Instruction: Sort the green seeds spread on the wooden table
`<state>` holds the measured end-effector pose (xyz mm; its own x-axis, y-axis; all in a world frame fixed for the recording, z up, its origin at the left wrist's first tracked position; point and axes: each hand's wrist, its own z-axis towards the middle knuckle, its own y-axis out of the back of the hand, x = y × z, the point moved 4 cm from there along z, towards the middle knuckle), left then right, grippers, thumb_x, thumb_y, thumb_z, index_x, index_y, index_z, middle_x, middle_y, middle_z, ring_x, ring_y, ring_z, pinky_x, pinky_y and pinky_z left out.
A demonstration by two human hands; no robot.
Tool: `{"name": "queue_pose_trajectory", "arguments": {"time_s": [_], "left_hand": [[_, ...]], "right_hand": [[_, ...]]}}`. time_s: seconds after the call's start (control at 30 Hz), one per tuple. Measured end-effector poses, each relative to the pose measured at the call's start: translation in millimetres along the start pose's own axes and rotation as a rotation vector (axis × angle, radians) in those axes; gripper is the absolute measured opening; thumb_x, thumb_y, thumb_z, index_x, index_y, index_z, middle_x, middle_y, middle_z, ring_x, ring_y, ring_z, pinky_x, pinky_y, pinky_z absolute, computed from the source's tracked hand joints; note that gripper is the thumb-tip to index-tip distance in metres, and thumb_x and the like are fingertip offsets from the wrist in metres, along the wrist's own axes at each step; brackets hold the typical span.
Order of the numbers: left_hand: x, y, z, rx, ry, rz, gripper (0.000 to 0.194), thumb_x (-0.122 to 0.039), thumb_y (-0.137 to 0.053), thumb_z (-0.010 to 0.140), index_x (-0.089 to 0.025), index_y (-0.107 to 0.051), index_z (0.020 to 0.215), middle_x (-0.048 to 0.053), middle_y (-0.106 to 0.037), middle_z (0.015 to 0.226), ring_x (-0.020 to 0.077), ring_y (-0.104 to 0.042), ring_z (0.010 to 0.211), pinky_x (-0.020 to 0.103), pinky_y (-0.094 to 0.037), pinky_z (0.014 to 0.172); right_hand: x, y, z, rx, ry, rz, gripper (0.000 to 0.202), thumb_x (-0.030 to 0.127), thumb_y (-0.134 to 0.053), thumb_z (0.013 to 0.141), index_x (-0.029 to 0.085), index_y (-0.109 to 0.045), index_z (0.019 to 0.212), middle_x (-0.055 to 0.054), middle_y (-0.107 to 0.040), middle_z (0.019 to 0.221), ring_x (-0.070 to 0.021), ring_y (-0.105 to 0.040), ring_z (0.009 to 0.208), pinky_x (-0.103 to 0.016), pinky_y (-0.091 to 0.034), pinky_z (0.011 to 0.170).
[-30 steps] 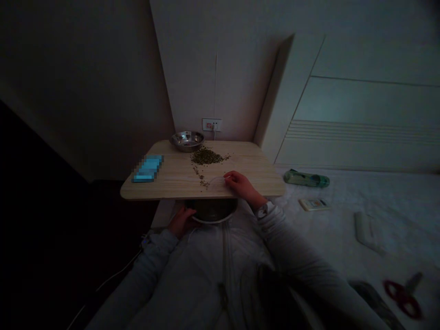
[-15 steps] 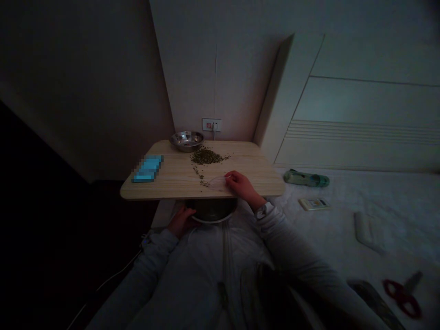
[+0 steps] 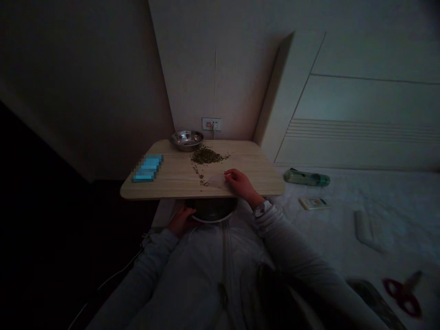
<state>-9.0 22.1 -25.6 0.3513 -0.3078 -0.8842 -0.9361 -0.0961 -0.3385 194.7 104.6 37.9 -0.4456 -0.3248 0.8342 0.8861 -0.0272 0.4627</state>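
Note:
My left hand (image 3: 182,220) grips the rim of a metal bowl (image 3: 213,211) below the front edge of the wooden table (image 3: 165,183). Between the fingers of my right hand (image 3: 238,184) is a thin, clear plastic piece (image 3: 216,181), resting low over the tabletop. Just left of that piece lies a short trail of small green beans (image 3: 202,181). The trail leads back to a larger pile of green beans (image 3: 206,156) near the table's middle. A second steel bowl (image 3: 187,141) stands behind the pile at the far left edge.
A blurred-out blue rectangle (image 3: 147,168) lies on the table's left. To the right, a bed (image 3: 337,238) holds a green bottle (image 3: 307,178), a pale phone-like object (image 3: 314,203), a white item (image 3: 367,230) and red-handled scissors (image 3: 402,295). A wall socket (image 3: 211,123) is behind the table.
My right hand has shifted very slightly, and the clear plastic piece has changed its angle a little. The left hand and the bowl it holds have stayed put.

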Motion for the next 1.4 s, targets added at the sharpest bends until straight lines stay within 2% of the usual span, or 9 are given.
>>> {"name": "queue_pose_trajectory", "arguments": {"time_s": [0.2,0.37,0.47,0.77,1.23,1.4], "left_hand": [[1.3,-0.8,-2.2,-0.019,0.07,0.01,0.029,-0.012,-0.057,0.058,-0.017,-0.05,0.086,0.003,-0.062,0.081,0.0185,-0.06,0.067,0.027,-0.05,0.044],[0.3,-1.4,-3.6,-0.038,0.099,0.017,0.028,-0.012,-0.057,0.059,-0.017,-0.051,0.085,0.003,-0.06,0.079,0.0183,-0.06,0.065,0.026,-0.049,0.044],[-2.4,-1.9,-5.8,-0.055,0.073,0.029,0.027,-0.011,-0.057,0.058,-0.017,-0.052,0.084,0.004,-0.06,0.079,0.0195,-0.06,0.069,0.026,-0.049,0.045],[-1.2,-1.8,-3.0,-0.011,0.049,0.028,0.032,-0.012,-0.058,0.058,-0.018,-0.05,0.089,0.004,-0.061,0.082,0.0198,-0.06,0.072,0.026,-0.049,0.046],[1.1,0.0,-2.8,-0.024,0.073,0.023,0.029,-0.013,-0.058,0.058,-0.018,-0.05,0.086,0.003,-0.062,0.08,0.02,-0.061,0.069,0.027,-0.049,0.047],[3.3,1.7,-1.1,-0.022,0.081,0.011,0.035,-0.014,-0.059,0.058,-0.019,-0.051,0.091,0.004,-0.063,0.082,0.0199,-0.061,0.069,0.027,-0.049,0.046]], "right_hand": [[-1.4,-2.1,0.0,0.034,0.006,0.05,0.019,0.029,-0.047,0.074,0.017,-0.054,0.086,0.002,-0.06,0.064,-0.0097,-0.053,0.06,-0.023,-0.04,0.06],[2.0,-3.4,-0.5,0.062,-0.014,0.081,0.019,0.029,-0.047,0.073,0.016,-0.054,0.085,0.001,-0.06,0.064,-0.0099,-0.053,0.06,-0.024,-0.04,0.061],[4.1,-4.5,-1.1,0.071,-0.029,0.07,0.02,0.029,-0.048,0.072,0.016,-0.054,0.086,0.001,-0.06,0.065,-0.0097,-0.052,0.06,-0.024,-0.04,0.061],[6.0,-5.0,-3.3,0.102,-0.006,0.098,0.022,0.031,-0.048,0.073,0.016,-0.054,0.087,0.002,-0.06,0.066,-0.009,-0.052,0.059,-0.023,-0.038,0.06],[2.2,-1.5,-5.5,0.073,-0.014,0.096,0.02,0.031,-0.048,0.072,0.016,-0.054,0.083,0.003,-0.057,0.061,-0.0089,-0.049,0.057,-0.022,-0.036,0.056],[3.1,-2.0,-5.1,0.057,-0.016,0.084,0.019,0.03,-0.047,0.072,0.016,-0.054,0.084,0.002,-0.058,0.063,-0.009,-0.05,0.058,-0.022,-0.037,0.056]]}}
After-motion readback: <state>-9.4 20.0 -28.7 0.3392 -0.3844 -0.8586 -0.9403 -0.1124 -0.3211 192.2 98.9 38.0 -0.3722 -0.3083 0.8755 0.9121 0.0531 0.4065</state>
